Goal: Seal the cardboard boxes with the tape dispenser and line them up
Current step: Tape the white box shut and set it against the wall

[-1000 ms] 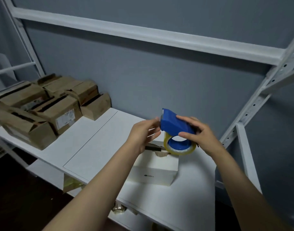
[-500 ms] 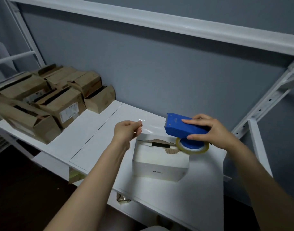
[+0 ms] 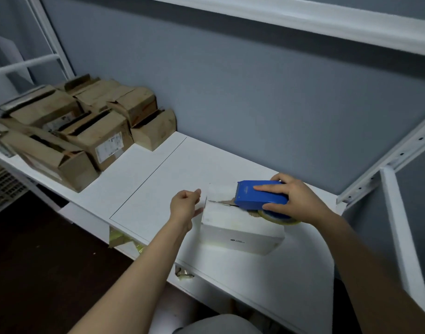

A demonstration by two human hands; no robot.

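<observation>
White cardboard box (image 3: 240, 229): near right on the shelf, long side toward the viewer, small logo on the near face. Top seam partly open, brown flap edges showing beside the dispenser.
Tape dispenser (image 3: 259, 195): blue, lying flat on the box top toward its right end, toothed edge pointing left.
Tape roll (image 3: 282, 219): yellowish clear, under the dispenser body, overhanging the right end of the box.
Right hand (image 3: 297, 200): clasped over the dispenser from the right, fingers laid along its top, thumb on the near side by the roll.
Left hand (image 3: 186, 203): just beside the left end of the box, fingers curled in, thumb against forefinger, pinched on a tape strip.
Tape strip (image 3: 221, 189): clear and faint, stretched from the pinch toward the dispenser.
Brown cardboard boxes (image 3: 86, 133): heaped at far left on the shelf, well apart from the white box. Several flaps open, some faces labelled.
Shelf (image 3: 158, 179): white, two panels meeting at a seam.
Tape scraps (image 3: 120, 238): yellowish, hanging at the near edge of the shelf.
Backdrop: grey wall (image 3: 230, 97) behind a white metal frame (image 3: 303, 18).
</observation>
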